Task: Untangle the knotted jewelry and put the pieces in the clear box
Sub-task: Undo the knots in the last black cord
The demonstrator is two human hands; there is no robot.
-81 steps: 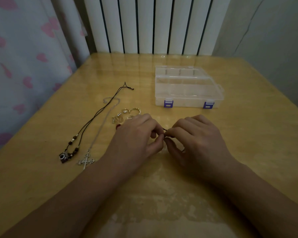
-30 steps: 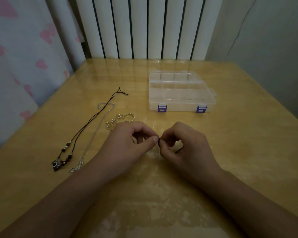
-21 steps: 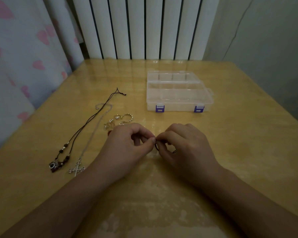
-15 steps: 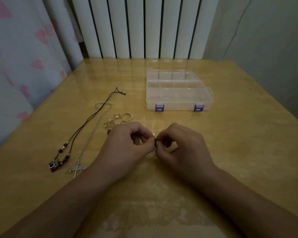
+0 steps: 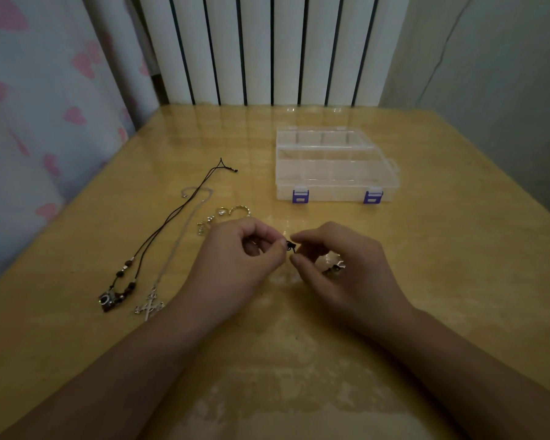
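Observation:
My left hand [image 5: 235, 262] and my right hand [image 5: 340, 271] meet over the middle of the table, each pinching a small dark knotted cord [image 5: 290, 246] between thumb and forefinger. A shiny metal piece [image 5: 332, 267] shows under my right palm. The clear box [image 5: 334, 168] with purple latches sits closed beyond my hands. On the left lie a black cord necklace [image 5: 159, 230] with beads and a camera charm, and a silver chain with a cross pendant [image 5: 149, 305]. Small rings and charms [image 5: 226, 214] lie just beyond my left hand.
The yellow wooden table [image 5: 458, 265] is glossy. A white radiator [image 5: 267, 49] stands behind its far edge, a curtain with pink hearts [image 5: 38, 106] hangs at the left, and a grey wall is at the right.
My fingertips have drawn slightly apart, so the dark knot now shows between them. Both hands have stayed over the same spot on the table.

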